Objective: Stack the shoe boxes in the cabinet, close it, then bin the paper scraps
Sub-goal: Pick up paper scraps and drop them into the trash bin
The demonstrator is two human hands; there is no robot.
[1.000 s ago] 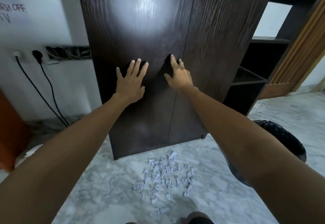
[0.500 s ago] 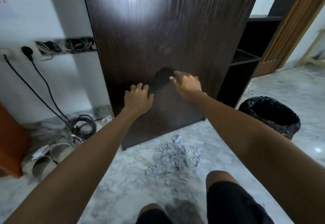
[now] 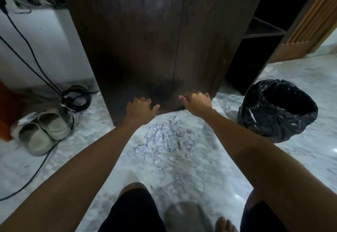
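Both hands were stretched forward and low in front of the dark wooden cabinet (image 3: pixel 145 40), whose two doors stood shut with only a thin seam between them. The left hand (image 3: pixel 141 110) had its fingers (image 3: pixel 144 100) loosely curled and held nothing; whether they touched the door's bottom edge could not be told. The right hand (image 3: pixel 197 100) was likewise loosely curled and held nothing, near the lower corner of the right door. Just below and between the two hands, the paper scraps (image 3: pixel 167 140) lay scattered on the marble floor (image 3: pixel 200 177). To the right of the right hand, well apart from it, stood the bin (image 3: pixel 277 109) lined with a black bag. Left of the left hand, a pair of pale sandals (image 3: pixel 43 131) lay beside coiled black cables (image 3: pixel 76 97).
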